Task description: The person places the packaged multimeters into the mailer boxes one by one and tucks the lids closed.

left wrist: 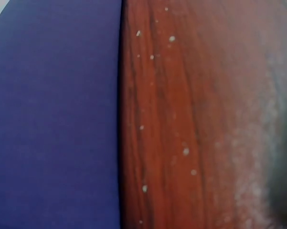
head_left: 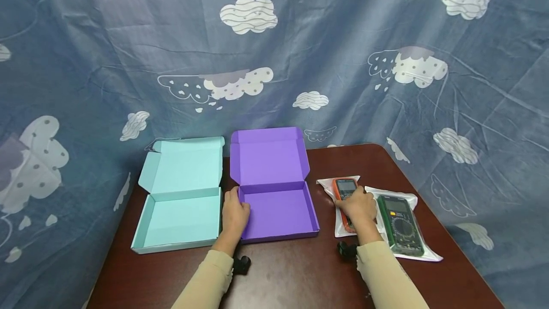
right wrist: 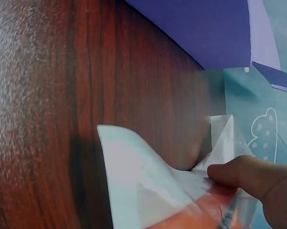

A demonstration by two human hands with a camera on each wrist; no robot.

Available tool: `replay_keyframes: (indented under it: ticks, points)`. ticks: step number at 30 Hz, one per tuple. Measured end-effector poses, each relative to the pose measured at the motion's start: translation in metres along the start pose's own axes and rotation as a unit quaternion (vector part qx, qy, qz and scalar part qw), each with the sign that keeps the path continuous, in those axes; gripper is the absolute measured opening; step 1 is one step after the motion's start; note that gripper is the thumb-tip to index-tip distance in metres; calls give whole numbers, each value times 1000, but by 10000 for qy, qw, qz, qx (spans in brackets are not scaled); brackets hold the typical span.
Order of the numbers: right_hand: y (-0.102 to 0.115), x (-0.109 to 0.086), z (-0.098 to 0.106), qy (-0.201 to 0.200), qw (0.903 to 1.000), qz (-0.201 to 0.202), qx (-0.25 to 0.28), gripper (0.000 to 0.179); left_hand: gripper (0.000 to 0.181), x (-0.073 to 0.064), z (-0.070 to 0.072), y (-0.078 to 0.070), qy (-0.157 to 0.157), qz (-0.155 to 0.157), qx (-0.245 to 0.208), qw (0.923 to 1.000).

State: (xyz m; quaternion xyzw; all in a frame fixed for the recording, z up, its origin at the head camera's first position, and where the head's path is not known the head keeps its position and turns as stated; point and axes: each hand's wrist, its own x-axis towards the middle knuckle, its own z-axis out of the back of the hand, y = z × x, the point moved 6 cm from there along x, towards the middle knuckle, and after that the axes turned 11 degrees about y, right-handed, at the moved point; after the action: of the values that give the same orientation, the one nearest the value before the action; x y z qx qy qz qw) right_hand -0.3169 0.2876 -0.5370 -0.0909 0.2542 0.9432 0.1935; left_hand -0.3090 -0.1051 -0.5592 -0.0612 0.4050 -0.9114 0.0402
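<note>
My left hand grips the left side wall of an open purple box, thumb on the inner side. In the left wrist view only the purple wall and wood show, with the fingers out of sight. To the right, my right hand holds an orange multimeter in a clear and white plastic bag by its sides. The right wrist view shows the thumb pressing on the wrinkled bag. Beside that hand lies a dark green multimeter in a second plastic bag.
An open mint-green box stands left of the purple one, its lid raised toward the cloud-patterned curtain. Both boxes rest on the dark wooden table, whose right edge runs just beyond the green multimeter.
</note>
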Motion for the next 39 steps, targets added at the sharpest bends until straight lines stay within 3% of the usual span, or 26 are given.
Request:
replay_keyframes:
  ticks: [18, 39]
  points:
    - [-1, -4, 6, -154, 9995, 257, 53, 99, 51, -1, 0, 1, 82, 25, -183, 9998]
    - [25, -26, 39, -219, 9969, 746, 81, 97, 51, -1, 1, 1, 60, 83, -315, 9995]
